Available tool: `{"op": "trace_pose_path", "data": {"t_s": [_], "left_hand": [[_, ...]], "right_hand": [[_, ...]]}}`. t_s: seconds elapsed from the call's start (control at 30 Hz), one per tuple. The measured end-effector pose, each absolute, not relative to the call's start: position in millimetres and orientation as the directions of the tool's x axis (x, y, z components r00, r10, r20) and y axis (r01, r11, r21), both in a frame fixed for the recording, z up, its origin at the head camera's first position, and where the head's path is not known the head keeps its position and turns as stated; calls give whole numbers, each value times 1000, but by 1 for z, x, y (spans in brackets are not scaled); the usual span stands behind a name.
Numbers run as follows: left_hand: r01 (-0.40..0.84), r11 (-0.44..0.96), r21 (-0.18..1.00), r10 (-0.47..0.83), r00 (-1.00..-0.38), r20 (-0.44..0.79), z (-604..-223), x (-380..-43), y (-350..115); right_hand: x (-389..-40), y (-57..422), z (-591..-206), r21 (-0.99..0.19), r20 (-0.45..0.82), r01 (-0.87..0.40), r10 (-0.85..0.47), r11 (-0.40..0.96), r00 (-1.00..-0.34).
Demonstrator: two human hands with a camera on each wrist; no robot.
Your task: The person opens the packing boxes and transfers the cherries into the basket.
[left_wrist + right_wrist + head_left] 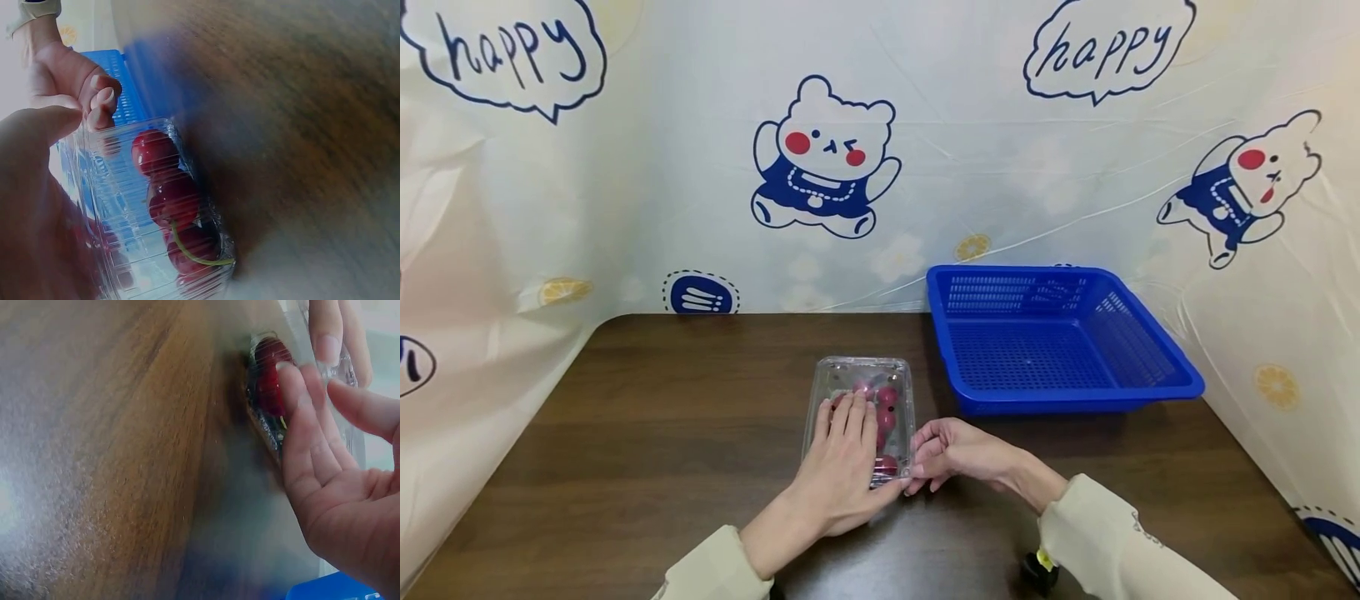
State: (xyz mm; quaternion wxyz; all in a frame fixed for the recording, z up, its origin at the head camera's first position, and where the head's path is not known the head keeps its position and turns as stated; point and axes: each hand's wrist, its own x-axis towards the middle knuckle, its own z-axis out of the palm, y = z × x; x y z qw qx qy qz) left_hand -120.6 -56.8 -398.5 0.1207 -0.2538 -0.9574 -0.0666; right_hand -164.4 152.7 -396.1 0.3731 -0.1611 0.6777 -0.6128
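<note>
A clear plastic box [827,385] with dark red cherries [887,419] inside lies on the table in front of me; one cherry shows a green stem [190,253] in the left wrist view. My left hand [841,475] rests flat on the lid, fingers straight and pointing away, its thumb along the near edge. At the near right corner, my right hand [958,454] has its fingers curled against the box edge, thumb and fingertips [290,378] on the plastic. The lid appears closed. Part of the cherries is hidden under my left hand.
A blue plastic basket [958,367] with slotted walls stands on the brown table [625,442] behind and right of the box. A patterned curtain [700,183] hangs along the back and sides. A small black object [1037,575] shows below my right sleeve.
</note>
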Motion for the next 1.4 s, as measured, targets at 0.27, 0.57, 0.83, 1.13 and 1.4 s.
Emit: {"op": "trace_pose_path", "data": {"t_s": [0.27,0.57,0.83,1.13,1.4], "left_hand": [[495,868,46,466,-841,274,-399,-119,-58],[496,867,51,466,-841,275,-400,-119,-58],[493,868,56,464,-847,261,-400,-118,-58],[496,867,51,467,-844,266,-398,-118,-58],[488,870,70,459,-854,245,-398,-116,-59]], "right_hand": [[-162,148,-390,-938,-347,248,-635,243,-690],[-159,144,-394,-952,-303,188,-649,242,-698],[-155,143,-400,-965,-259,161,-646,208,-718],[-155,144,-400,-974,-226,151,-653,171,-722],[-153,143,-403,-981,-193,137,-665,136,-721]]}}
